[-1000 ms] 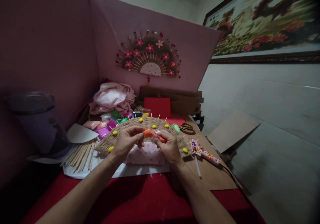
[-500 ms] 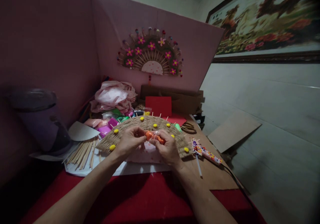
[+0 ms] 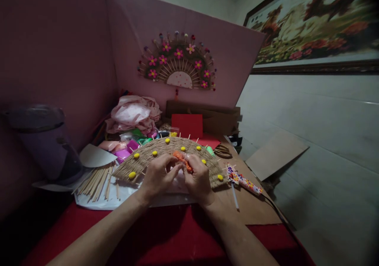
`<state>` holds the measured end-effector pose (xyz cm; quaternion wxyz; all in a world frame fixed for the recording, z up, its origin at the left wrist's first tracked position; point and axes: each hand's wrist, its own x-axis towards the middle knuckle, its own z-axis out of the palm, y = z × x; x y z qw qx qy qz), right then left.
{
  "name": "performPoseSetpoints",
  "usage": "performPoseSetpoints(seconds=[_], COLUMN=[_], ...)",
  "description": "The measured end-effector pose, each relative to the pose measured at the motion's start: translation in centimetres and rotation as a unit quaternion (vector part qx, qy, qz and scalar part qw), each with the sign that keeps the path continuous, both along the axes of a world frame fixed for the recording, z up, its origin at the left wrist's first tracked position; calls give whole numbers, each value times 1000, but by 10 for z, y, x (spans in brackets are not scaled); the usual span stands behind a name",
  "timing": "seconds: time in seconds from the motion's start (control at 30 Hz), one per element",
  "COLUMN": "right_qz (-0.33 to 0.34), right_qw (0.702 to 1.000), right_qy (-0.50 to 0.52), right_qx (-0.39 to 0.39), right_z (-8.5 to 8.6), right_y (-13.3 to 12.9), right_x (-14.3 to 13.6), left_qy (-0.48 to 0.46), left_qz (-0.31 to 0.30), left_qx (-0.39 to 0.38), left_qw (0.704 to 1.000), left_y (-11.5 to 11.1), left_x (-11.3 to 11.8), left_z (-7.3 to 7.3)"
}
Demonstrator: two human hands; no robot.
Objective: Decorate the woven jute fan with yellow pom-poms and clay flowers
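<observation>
Between my fingertips is a small clear bag of orange clay [image 3: 182, 160]. My left hand [image 3: 158, 175] is closed, with thumb and fingers pinched at the bag's lower left side. On its right side my right hand [image 3: 199, 178] grips the plastic, fingers curled. Both hands are over a fan-shaped piece wound with brown twine [image 3: 148, 149], which bears several yellow dots [image 3: 167, 140] and has thin sticks poking from its curved edge. Its pale lower middle is partly hidden by my hands.
A patterned glue gun [image 3: 244, 183] lies right on brown cardboard [image 3: 262, 212]. Wooden sticks [image 3: 99, 181] lie left, beside a purple container [image 3: 49, 147]. Behind are pink cloth [image 3: 134, 114], red card [image 3: 187, 125] and scissors [image 3: 222, 151]. A flowered fan [image 3: 179, 62] hangs on the pink panel [image 3: 231, 60].
My left hand has moved slightly down and right, closer to my right hand. The orange bag has tilted and bunched up, and another yellow dot on the twine has come into sight.
</observation>
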<state>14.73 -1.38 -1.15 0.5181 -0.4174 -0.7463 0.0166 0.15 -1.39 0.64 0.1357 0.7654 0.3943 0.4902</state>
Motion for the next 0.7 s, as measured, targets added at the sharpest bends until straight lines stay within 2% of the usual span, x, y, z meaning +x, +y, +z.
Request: performPoseSetpoints(seconds=[0.2, 0.47, 0.7], right_qz=[-9, -45, -20], right_qw=[999, 995, 998], right_qy=[-39, -89, -67], right_qx=[22, -23, 3], right_z=[-3, 2, 3], right_y=[0, -5, -7], right_x=[0, 0, 1], left_qy=[36, 66, 78], left_qz=[9, 60, 87], left_qx=[13, 37, 117], left_qw=[999, 995, 986], left_y=[0, 0, -2], left_x=[1, 1, 4], left_z=[-4, -6, -5])
